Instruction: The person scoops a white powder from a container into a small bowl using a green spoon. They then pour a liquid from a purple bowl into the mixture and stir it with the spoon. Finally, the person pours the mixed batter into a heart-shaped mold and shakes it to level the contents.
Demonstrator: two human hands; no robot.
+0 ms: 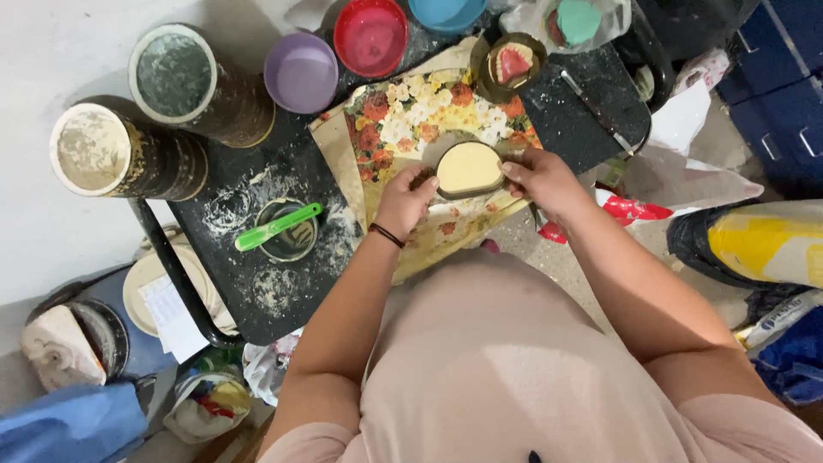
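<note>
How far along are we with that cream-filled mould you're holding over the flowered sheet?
Done, it seems: the mould is filled level with cream material, and another mould behind it already holds a pink and white cast. In hand: the left hand and right hand grip the filled mould from both sides over the flowered sheet. Left: the small bowl with the green spatula and the powder-dusted black table look uncleaned.
</note>
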